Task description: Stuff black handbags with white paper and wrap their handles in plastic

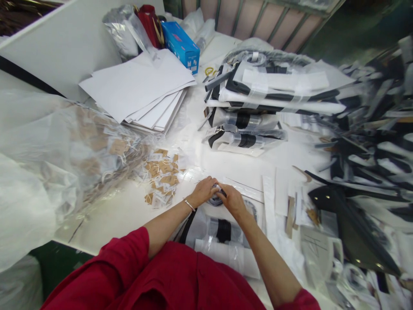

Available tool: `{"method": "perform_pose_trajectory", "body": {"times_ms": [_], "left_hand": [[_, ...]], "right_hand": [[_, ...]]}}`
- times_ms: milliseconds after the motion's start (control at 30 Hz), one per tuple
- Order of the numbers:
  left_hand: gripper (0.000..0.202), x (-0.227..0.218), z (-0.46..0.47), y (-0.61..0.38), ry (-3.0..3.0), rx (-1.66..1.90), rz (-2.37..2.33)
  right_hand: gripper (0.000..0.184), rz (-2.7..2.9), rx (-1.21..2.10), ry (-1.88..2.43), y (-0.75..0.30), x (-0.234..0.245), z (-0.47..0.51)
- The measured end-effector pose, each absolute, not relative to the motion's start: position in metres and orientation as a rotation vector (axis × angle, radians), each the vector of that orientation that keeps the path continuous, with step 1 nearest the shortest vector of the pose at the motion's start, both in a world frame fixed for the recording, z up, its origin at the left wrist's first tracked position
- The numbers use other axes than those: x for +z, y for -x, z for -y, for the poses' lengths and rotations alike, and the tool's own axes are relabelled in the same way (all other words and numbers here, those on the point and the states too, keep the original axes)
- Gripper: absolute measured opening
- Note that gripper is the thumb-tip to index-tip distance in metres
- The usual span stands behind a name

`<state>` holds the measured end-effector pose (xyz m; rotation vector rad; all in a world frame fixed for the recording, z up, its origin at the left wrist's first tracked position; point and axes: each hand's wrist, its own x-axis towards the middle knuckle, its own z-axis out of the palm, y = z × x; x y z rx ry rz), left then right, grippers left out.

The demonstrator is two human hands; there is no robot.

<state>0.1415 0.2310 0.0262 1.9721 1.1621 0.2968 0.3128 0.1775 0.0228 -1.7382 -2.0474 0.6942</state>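
Observation:
My left hand (204, 190) and my right hand (232, 199) meet at the top edge of a clear plastic bag (219, 230) that lies flat in front of me and holds a folded black-and-white garment. Both hands are closed, fingers pinching the bag's opening around a small grey piece (217, 199) that I cannot make out. A silver bangle sits on my left wrist. Red sleeves cover my upper arms.
Several bagged black-and-white garments (258, 99) are stacked beyond my hands. Brown paper tags (161, 174) lie to the left beside a large clear bag of tags (64, 150). White card sheets (145, 86), a blue box (182, 45) and loose garments (364, 142) surround the white table (129, 206).

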Motion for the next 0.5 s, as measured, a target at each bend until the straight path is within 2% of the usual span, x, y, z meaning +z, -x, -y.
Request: {"method": "perform_pose_trajectory", "body": {"times_ms": [200, 500], "left_hand": [[0.017, 0.028, -0.230, -0.139, -1.991, 0.306, -1.130], [0.011, 0.016, -0.222, -0.130, -1.950, 0.513, -1.025]], "right_hand": [[0.028, 2.159, 0.168, 1.847, -0.295, 0.012, -0.166], [0.025, 1.845, 0.086, 1.772, -0.279, -0.006, -0.156]]}}
